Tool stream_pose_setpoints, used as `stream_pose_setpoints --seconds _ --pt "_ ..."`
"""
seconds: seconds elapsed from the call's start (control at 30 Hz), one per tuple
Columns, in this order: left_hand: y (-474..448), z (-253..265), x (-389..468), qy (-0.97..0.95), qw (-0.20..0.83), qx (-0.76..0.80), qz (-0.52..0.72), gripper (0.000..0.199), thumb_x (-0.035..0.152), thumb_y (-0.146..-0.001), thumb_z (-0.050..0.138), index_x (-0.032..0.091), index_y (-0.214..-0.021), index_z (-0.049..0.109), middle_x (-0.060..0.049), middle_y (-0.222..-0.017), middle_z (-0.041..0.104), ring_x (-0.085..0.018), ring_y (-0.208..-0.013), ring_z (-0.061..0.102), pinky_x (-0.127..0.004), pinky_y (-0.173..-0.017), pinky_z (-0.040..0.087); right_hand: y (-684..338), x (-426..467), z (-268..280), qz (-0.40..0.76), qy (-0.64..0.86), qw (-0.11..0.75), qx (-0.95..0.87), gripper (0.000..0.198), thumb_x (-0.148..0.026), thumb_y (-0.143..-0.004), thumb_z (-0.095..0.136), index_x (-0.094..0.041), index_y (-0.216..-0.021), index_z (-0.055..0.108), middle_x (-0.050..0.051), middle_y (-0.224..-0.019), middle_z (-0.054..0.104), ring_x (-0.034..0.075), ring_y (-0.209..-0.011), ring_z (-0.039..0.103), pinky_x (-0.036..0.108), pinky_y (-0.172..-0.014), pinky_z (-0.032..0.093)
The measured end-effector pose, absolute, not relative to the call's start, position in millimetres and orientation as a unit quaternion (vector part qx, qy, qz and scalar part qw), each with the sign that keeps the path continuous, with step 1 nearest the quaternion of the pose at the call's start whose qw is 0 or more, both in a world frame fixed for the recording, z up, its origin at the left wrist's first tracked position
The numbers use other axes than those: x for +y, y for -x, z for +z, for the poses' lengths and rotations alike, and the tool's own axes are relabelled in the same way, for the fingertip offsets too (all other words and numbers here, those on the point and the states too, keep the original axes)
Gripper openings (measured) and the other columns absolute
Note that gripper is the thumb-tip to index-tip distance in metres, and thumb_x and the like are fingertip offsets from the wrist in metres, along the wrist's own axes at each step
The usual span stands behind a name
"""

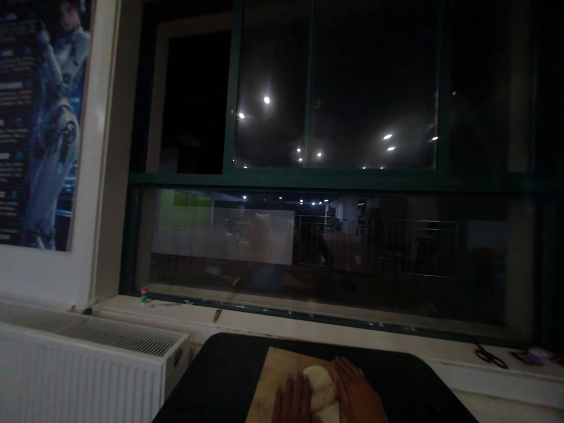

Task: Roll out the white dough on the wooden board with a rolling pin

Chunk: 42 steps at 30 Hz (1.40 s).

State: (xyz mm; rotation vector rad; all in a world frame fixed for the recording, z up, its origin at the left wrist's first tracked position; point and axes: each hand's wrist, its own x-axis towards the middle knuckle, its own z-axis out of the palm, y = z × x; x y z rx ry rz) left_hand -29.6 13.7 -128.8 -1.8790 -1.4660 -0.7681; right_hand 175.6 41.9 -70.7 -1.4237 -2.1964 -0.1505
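Dark glass fills most of the view: a wide window (335, 176) with a green frame, ceiling lights reflected in it. At nine o'clock hangs a poster (42, 123), and a white radiator (83, 370) sits at seven o'clock. A black table (220, 382) lies at six o'clock, carrying a wooden board (275, 376). On the board rests a pale lump of dough (321, 392). The left hand (293, 402) lies flat, fingers extended, touching the dough's left side; the right hand (358, 395) presses open-palmed against its right side. Scissors (491, 356) lie on the sill at four o'clock.
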Motion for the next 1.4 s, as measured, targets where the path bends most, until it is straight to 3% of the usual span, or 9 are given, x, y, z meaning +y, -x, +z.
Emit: stream_pose_setpoints --seconds 0.17,0.27,0.4,0.57,0.67,0.83,1.03,1.27,1.4 --pt "33 -87 -49 0.773 0.258 -0.509 -0.279 0.056 0.035 -0.092 0.043 0.024 -0.146 0.038 -0.002 -0.152 0.037 -0.029 -0.137 0.039 -0.048 -0.110 0.032 -187 -19 -56 -0.052 0.567 0.252 -0.783 0.049 -0.039 -0.099 0.028 -0.019 -0.135 0.055 0.007 -0.142 0.050 0.024 -0.132 0.045 0.043 -0.112 0.033" --pt "35 -68 -75 0.807 0.192 -0.496 -0.257 0.055 0.034 -0.096 0.038 0.027 -0.150 0.028 0.001 -0.154 0.031 -0.025 -0.141 0.032 -0.046 -0.114 0.028 -185 -40 -44 -0.073 0.574 0.246 -0.778 0.045 -0.033 -0.100 0.027 -0.022 -0.124 0.063 0.008 -0.128 0.062 0.023 -0.121 0.054 0.043 -0.109 0.032" --pt "42 -59 -79 0.836 0.105 -0.491 -0.222 0.054 0.035 -0.095 0.039 0.027 -0.148 0.033 0.002 -0.153 0.031 -0.025 -0.140 0.034 -0.043 -0.114 0.032 -174 -32 -28 -0.094 0.597 0.202 -0.771 0.048 -0.028 -0.100 0.021 -0.020 -0.101 0.068 0.012 -0.105 0.070 0.025 -0.101 0.063 0.040 -0.093 0.041" --pt "48 -44 -58 0.782 -0.006 -0.589 -0.201 0.052 0.030 -0.097 0.027 0.017 -0.145 0.040 -0.008 -0.151 0.037 -0.021 -0.135 0.043 -0.035 -0.108 0.040 -163 30 9 -0.081 0.538 0.166 -0.822 0.037 -0.025 -0.092 0.038 -0.023 -0.121 0.060 0.007 -0.100 0.072 0.022 -0.095 0.066 0.034 -0.089 0.040" --pt "41 -45 -43 0.719 0.017 -0.667 -0.193 0.054 0.030 -0.097 0.027 0.011 -0.146 0.038 -0.016 -0.152 0.035 -0.029 -0.139 0.036 -0.048 -0.109 0.036 -156 73 27 -0.065 0.471 0.131 -0.870 0.036 -0.026 -0.085 0.049 -0.026 -0.117 0.064 0.004 -0.099 0.073 0.021 -0.097 0.065 0.032 -0.091 0.039" --pt "12 -67 -21 0.655 0.084 -0.729 -0.180 0.051 0.024 -0.095 0.031 0.012 -0.143 0.043 -0.018 -0.148 0.040 -0.037 -0.138 0.034 -0.064 -0.106 0.030 -136 117 16 -0.029 0.388 0.091 -0.916 0.037 -0.025 -0.083 0.050 -0.028 -0.116 0.066 0.001 -0.107 0.072 0.019 -0.099 0.065 0.029 -0.088 0.043" --pt "10 -72 -11 0.698 0.065 -0.693 -0.170 0.051 0.026 -0.096 0.027 0.011 -0.141 0.046 -0.016 -0.147 0.042 -0.033 -0.137 0.037 -0.062 -0.109 0.029 -143 119 -27 -0.010 0.391 0.149 -0.908 0.039 -0.022 -0.093 0.037 -0.021 -0.116 0.068 0.004 -0.121 0.067 0.016 -0.119 0.055 0.031 -0.105 0.036" --pt "8 -58 -28 0.739 0.119 -0.630 -0.207 0.051 0.034 -0.095 0.033 0.012 -0.138 0.050 -0.013 -0.145 0.048 -0.034 -0.136 0.039 -0.058 -0.113 0.027 -180 73 -36 -0.004 0.485 0.215 -0.847 0.050 -0.032 -0.100 0.022 -0.019 -0.124 0.064 0.005 -0.129 0.063 0.019 -0.130 0.045 0.035 -0.108 0.036" --pt "4 -61 -34 0.763 0.140 -0.588 -0.228 0.051 0.037 -0.096 0.034 0.017 -0.142 0.046 -0.010 -0.149 0.043 -0.033 -0.138 0.037 -0.055 -0.113 0.029 -190 37 -36 -0.014 0.538 0.246 -0.806 0.052 -0.032 -0.101 0.020 -0.017 -0.127 0.061 0.006 -0.130 0.061 0.019 -0.126 0.049 0.035 -0.107 0.036"
